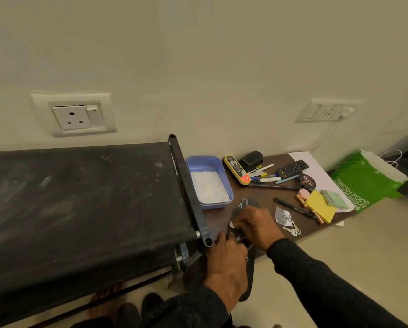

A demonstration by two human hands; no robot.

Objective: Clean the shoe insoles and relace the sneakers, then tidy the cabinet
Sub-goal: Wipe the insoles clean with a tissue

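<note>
On brown table (264, 197), cream wall (198, 55) behind

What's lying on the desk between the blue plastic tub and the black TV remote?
Head view: a yellow-edged shoe brush, a black stapler and loose pens.

insole (245, 204) mid hidden by both hands, shoes (139, 311) cut off at btm edge, remote (292, 168) labels too small

Two hands (229, 259) (255, 224), one insole (244, 204), one blue tray (209, 182), two wall sockets (76, 117) (326, 112), one remote (292, 168), one green bag (364, 181).
</note>
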